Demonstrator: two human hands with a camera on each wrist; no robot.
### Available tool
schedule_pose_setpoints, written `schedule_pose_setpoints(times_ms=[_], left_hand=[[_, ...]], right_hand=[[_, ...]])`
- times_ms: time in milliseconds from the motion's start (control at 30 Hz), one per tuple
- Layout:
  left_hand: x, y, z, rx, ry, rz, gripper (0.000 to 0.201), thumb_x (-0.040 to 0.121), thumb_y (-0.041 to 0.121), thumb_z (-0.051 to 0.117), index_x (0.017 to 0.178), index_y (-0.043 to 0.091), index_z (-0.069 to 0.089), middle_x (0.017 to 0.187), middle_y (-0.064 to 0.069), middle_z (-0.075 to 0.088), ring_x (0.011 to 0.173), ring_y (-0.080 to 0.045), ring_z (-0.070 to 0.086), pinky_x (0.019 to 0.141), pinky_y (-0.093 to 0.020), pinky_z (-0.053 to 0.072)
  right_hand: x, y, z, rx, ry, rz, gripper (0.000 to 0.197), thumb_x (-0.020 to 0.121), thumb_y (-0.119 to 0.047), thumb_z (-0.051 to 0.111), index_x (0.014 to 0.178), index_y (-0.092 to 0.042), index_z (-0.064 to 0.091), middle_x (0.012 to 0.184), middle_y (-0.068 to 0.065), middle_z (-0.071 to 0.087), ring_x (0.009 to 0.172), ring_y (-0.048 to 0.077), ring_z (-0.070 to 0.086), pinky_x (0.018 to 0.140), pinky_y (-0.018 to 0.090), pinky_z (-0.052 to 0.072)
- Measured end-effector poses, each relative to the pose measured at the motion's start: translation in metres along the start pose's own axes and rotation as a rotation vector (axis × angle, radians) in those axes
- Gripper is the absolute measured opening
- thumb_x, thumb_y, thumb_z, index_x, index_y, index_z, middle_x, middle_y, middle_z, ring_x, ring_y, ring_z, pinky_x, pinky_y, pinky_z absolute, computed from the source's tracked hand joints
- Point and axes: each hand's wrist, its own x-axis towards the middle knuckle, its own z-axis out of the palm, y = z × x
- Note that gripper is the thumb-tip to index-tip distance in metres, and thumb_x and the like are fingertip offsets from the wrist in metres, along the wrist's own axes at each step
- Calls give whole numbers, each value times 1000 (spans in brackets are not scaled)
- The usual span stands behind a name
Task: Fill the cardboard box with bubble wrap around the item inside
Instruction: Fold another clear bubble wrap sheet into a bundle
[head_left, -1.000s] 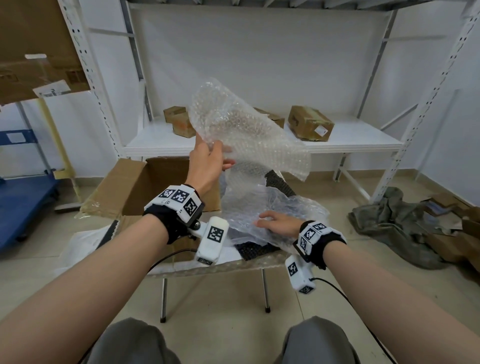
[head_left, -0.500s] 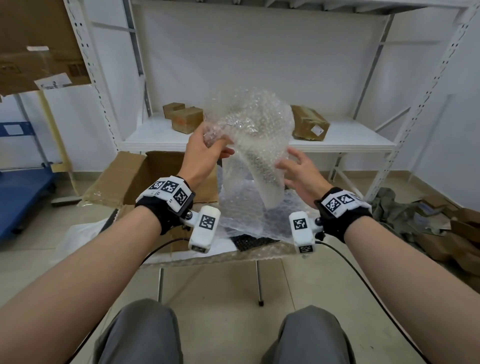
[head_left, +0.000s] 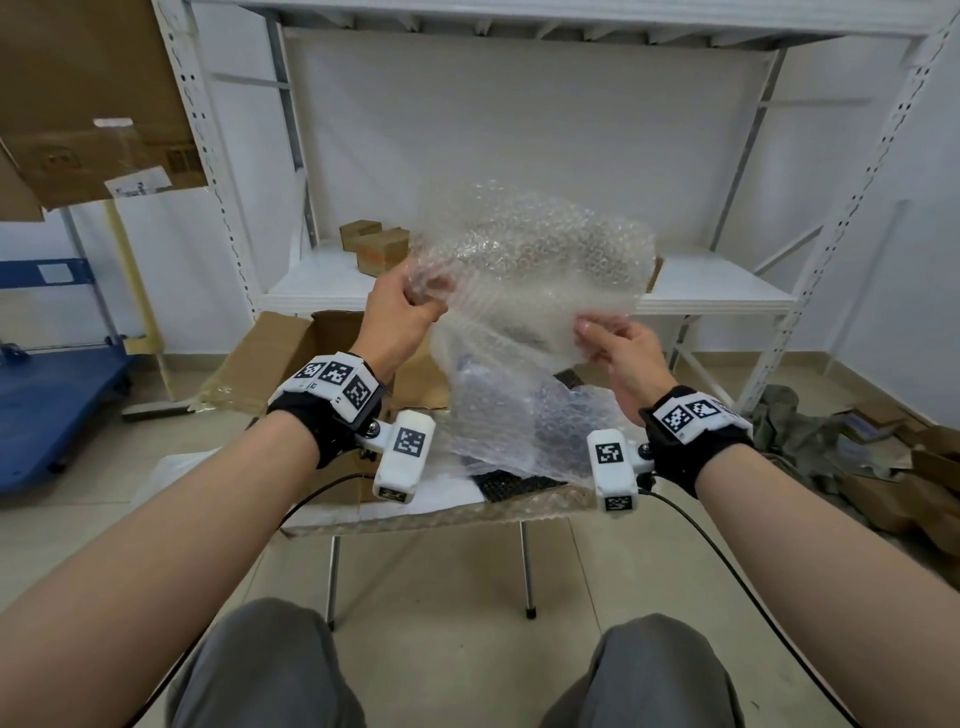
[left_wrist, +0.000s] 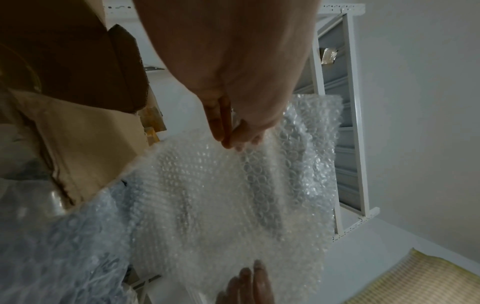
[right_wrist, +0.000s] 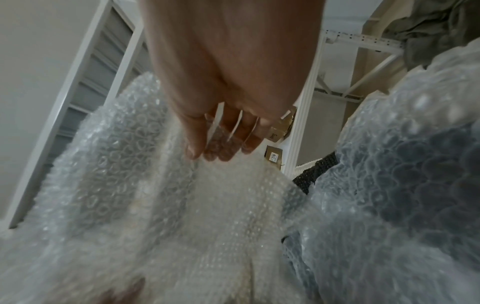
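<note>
The bubble wrap (head_left: 530, 260) is clear and see-through, covered all over in little round bumps. The cardboard box (head_left: 291, 353) is plain brown. The wrist bands (head_left: 337, 384) are black and white with checker squares. The shelf (head_left: 717, 291) is white. The small boxes (head_left: 376, 249) on it are brown. The cart (head_left: 57, 405) is blue. The trousers (head_left: 270, 670) are grey. The floor (head_left: 441, 571) is pale beige tiles.

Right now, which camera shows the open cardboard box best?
The head view: the cardboard box shows with flaps open, behind the left hand. The left wrist view catches only its flap; the right wrist view shows none.
</note>
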Motion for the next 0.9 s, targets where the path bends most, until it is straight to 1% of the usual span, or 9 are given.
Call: schedule_pose_setpoints(times_ms=[100,200,367,467,533,700,733,800,900], left_hand=[[-1,-8,-2,35,11,-39,22,92,1,64,110,10,71,93,7,71,74,0,64,67,-13,49],[-4,-15,-6,2,16,-71,11,92,16,69,101,10,74,90,3,72,65,-9,64,59,-18,48],[-7,-25,-12,3,-29,-153,27,91,27,70,106,5,73,101,-3,74,50,-12,63,47,-17,44],[-12,-30,-9,-70,-44,-234,27,92,25,69,108,4,72,106,-5,73,54,-14,68,49,-16,51],[-15,-31,-7,-116,-56,-287,23,93,23,68,107,4,71,106,-5,73,60,-17,72,52,-17,55],[-17,-34,-6,-167,-45,-306,14,96,18,63,104,8,72,105,-7,75,73,-26,76,60,-22,61],[-16,-34,-6,-166,-32,-301,14,96,19,64,102,10,73,105,-7,75,76,-28,76,62,-22,61],[-12,-33,-6,-158,0,-293,15,95,21,65,99,9,74,102,-9,76,81,-28,76,69,-26,62],[-7,-30,-3,-124,24,-257,24,95,25,65,96,4,76,95,-11,77,89,-21,74,82,-31,60]], right_hand=[[3,-2,-2,44,65,-55,11,90,0,65,95,-10,66,80,-7,73,70,1,68,61,10,48],[3,-3,-2,74,99,-65,13,90,-1,66,90,-14,64,89,-1,72,77,4,69,62,12,48],[0,1,-3,64,80,0,5,95,-12,63,99,-12,66,95,5,71,88,12,70,59,22,48],[0,5,-2,-23,86,56,11,98,-26,60,96,-19,69,95,0,74,99,16,69,74,37,47],[-1,5,-1,-80,92,113,16,98,-31,58,95,-20,68,94,-1,73,94,14,68,81,39,45],[-2,5,-7,-121,51,246,30,97,-38,60,109,-13,69,119,8,70,112,23,62,98,51,47],[0,5,-9,-142,57,246,28,97,-38,60,107,-13,69,117,8,71,110,22,63,97,50,48],[-1,3,-10,-174,84,214,22,96,-37,61,92,-17,70,99,4,73,95,19,66,88,42,49],[3,4,-13,-232,205,133,27,92,-39,66,74,-19,72,76,-2,72,71,14,64,72,31,50]])
